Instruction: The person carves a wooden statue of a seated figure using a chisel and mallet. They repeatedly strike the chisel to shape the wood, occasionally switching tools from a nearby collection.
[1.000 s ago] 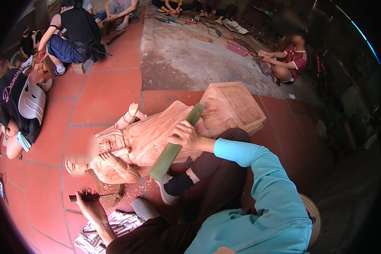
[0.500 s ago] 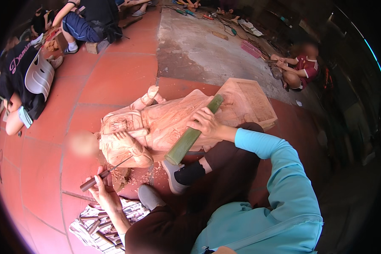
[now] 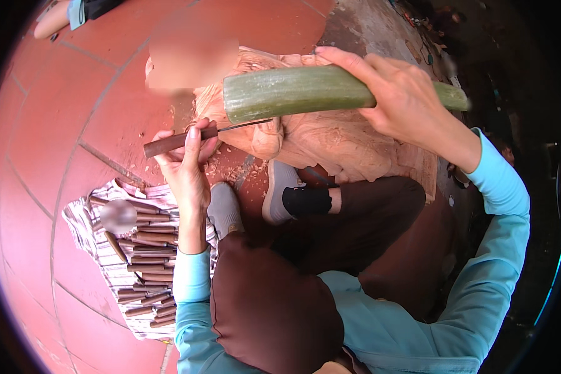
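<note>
My left hand [image 3: 185, 163] grips a chisel [image 3: 196, 136] with a brown wooden handle, its thin blade pointing right against the carved reddish wooden figure [image 3: 330, 134] lying on the floor. Raised just above the chisel is a thick green bamboo mallet [image 3: 299, 90], held by my right hand [image 3: 396, 93] near its right end. My feet in grey shoes [image 3: 280, 187] rest beside the carving.
A striped cloth [image 3: 90, 230] at my lower left holds several more wooden-handled chisels [image 3: 146, 249]. Red floor tiles [image 3: 75, 106] spread to the left. Wood chips lie near the carving. Another person's limb [image 3: 56, 15] shows at the top left edge.
My head has leaned in close over the carving. The left hand brought the chisel up from the floor to the figure. The right hand lifted the bamboo mallet above the chisel.
</note>
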### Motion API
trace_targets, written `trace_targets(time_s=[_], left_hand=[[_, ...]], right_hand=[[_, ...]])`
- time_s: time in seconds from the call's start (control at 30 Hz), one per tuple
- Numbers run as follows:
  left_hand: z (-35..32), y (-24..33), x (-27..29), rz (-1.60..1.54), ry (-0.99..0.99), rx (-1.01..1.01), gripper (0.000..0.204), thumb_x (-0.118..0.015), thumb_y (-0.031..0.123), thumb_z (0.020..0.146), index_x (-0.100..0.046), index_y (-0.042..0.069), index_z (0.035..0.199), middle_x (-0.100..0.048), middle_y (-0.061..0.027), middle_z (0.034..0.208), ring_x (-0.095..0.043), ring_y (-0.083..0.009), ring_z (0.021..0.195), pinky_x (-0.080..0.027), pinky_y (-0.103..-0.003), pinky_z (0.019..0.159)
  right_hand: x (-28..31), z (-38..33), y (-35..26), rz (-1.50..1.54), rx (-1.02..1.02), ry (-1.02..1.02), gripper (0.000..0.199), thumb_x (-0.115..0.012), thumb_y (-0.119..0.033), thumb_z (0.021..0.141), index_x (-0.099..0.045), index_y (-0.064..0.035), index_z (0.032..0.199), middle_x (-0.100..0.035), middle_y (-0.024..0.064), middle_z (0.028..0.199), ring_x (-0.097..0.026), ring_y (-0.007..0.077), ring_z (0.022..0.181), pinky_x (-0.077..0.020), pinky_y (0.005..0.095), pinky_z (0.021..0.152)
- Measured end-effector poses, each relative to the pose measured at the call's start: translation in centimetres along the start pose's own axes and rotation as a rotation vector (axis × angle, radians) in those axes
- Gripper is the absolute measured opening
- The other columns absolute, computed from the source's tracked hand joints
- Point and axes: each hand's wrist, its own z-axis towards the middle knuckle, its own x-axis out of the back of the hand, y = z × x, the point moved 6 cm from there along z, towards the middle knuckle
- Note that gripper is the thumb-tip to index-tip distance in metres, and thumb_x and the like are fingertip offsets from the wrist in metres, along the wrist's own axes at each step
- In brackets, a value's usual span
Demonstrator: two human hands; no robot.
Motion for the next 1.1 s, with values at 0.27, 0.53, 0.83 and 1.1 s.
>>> trace_targets(time_s=[0.27, 0.53, 0.83, 1.1], left_hand=[[-0.3, -0.6, 1.6, 0.107, 0.066, -0.077, 0.035, -0.061, 0.003, 0.092, -0.047, 0.004, 0.123, -0.061, -0.0126, 0.112, -0.063, -0.0226, 0.101, -0.059, -0.037, 0.082], [-0.1, -2.4, 2.9, 0.443, 0.075, -0.078, 0.03, -0.063, 0.005, 0.09, -0.056, -0.003, 0.119, -0.064, -0.0132, 0.112, -0.065, -0.0234, 0.098, -0.058, -0.038, 0.083], [-0.1, 0.9, -0.4, 0.351, -0.076, -0.155, 0.036, -0.065, 0.006, 0.09, -0.05, -0.003, 0.121, -0.066, -0.0158, 0.107, -0.066, -0.0215, 0.095, -0.059, -0.036, 0.079], [-0.4, 1.1, -0.8, 0.2, -0.025, -0.114, 0.04, -0.065, 0.004, 0.089, -0.045, -0.003, 0.122, -0.064, -0.0162, 0.108, -0.065, -0.0208, 0.094, -0.059, -0.036, 0.078]], right_hand=[[4.0, 5.1, -5.7, -0.121, 0.322, -0.002, 0.065, -0.068, -0.012, 0.073, -0.049, -0.014, 0.135, -0.059, 0.0061, 0.078, -0.058, 0.0234, 0.063, -0.047, 0.0334, 0.055], [5.5, 8.3, -8.2, 0.004, 0.501, -0.277, 0.039, -0.06, -0.02, 0.084, -0.051, 0.0, 0.116, -0.056, 0.0118, 0.074, -0.055, 0.0227, 0.05, -0.0413, 0.0326, 0.043], [6.2, 9.0, -11.4, -0.203, 0.689, 0.266, 0.023, -0.067, -0.014, 0.075, -0.055, -0.0003, 0.089, -0.054, 0.0109, 0.065, -0.057, 0.0216, 0.048, -0.0411, 0.0303, 0.039], [5.9, 9.7, -11.2, -0.053, 0.684, 0.22, 0.02, -0.067, -0.011, 0.074, -0.052, -0.0008, 0.082, -0.055, 0.0121, 0.061, -0.059, 0.0245, 0.048, -0.0427, 0.0337, 0.039]])
